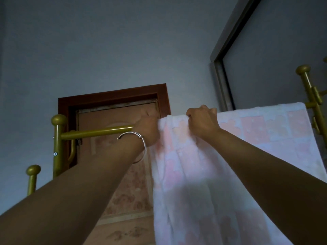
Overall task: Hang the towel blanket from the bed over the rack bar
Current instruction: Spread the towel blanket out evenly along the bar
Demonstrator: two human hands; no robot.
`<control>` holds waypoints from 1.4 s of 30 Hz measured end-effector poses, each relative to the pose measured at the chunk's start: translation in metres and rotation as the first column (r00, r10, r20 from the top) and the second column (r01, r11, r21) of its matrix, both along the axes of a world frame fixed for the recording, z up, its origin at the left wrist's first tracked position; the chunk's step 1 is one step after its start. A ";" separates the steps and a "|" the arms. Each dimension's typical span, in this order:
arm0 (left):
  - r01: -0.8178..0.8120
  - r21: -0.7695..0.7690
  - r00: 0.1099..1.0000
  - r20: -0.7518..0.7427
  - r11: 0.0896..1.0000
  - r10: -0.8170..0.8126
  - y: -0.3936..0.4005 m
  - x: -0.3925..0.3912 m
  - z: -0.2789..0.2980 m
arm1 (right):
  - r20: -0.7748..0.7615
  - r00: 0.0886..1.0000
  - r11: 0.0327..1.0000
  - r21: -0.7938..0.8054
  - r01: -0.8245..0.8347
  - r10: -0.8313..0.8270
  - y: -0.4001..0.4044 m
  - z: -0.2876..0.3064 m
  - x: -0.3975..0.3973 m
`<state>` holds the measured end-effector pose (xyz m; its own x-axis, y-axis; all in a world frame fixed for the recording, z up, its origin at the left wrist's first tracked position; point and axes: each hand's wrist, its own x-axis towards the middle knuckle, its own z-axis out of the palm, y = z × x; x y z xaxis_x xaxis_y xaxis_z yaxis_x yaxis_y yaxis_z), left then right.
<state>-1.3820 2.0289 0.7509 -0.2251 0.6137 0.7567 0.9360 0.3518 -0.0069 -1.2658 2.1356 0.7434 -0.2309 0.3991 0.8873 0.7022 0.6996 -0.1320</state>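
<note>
A pale pink and white checked towel blanket (261, 131) lies draped over the gold rack bar (99, 132) and hangs down in front of it. The bar's right part is hidden under the cloth. My left hand (146, 129), with a silver bangle on the wrist, is shut on the blanket's left top edge at the bar. My right hand (203, 121) grips the bunched top edge just to the right of it. Both arms reach up from below.
Gold rack posts with round knobs stand at the left (58, 138) and right (307, 89), with a lower knob (32, 175) at the far left. A brown-framed door (113, 101) is behind the rack, and a grey frame (223, 71) lies to the upper right.
</note>
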 end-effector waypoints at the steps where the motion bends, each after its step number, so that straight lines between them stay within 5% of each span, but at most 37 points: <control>1: 0.048 0.022 0.996 0.071 0.999 -0.049 -0.001 0.001 -0.001 | -0.011 1.000 1.000 -0.007 -0.001 0.001 0.000 0.000 0.000; 8: 0.260 0.304 0.961 0.010 0.917 -0.276 -0.002 -0.006 0.017 | -0.006 1.000 1.000 0.021 0.013 -0.013 0.008 0.005 -0.006; 12: 0.057 0.460 0.994 0.056 0.886 -0.093 -0.013 -0.032 0.051 | -0.002 0.999 0.994 0.098 0.050 -0.050 0.016 0.003 -0.012; 17: -0.295 0.154 0.955 0.072 0.943 0.287 -0.023 -0.062 0.039 | -0.015 0.998 0.981 0.183 0.062 -0.060 0.021 -0.001 -0.014; 24: 0.131 0.104 0.948 0.279 0.986 -0.155 -0.028 -0.052 0.039 | 0.015 0.985 0.960 0.221 -0.172 0.173 0.011 0.000 -0.035; 26: 0.152 0.092 0.963 0.211 0.984 -0.168 -0.035 -0.054 0.036 | -0.010 0.977 0.960 0.187 -0.206 0.212 0.012 0.000 -0.034; 32: -0.101 0.068 0.988 -0.107 0.993 0.108 -0.026 -0.059 0.036 | 0.009 0.962 0.952 0.145 -0.270 0.271 0.014 0.000 -0.036; 37: -0.518 0.124 0.843 -0.096 0.846 0.530 -0.043 -0.092 0.042 | -0.008 0.975 0.968 0.118 -0.221 0.224 0.018 0.003 -0.036; 39: -0.499 0.049 0.863 -0.065 0.865 0.502 -0.048 -0.096 0.042 | -0.007 0.982 0.975 0.123 -0.186 0.188 0.016 0.003 -0.041; 42: -0.168 -0.030 0.984 -0.062 0.985 0.166 -0.041 -0.083 0.041 | -0.030 0.988 0.970 0.194 -0.144 0.152 0.013 0.001 -0.047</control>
<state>-1.4653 1.9882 0.7915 -0.2822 0.5977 0.7504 0.8620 0.5013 -0.0752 -1.3125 2.1481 0.7443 -0.2338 0.1859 0.9543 0.5856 0.8105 -0.0144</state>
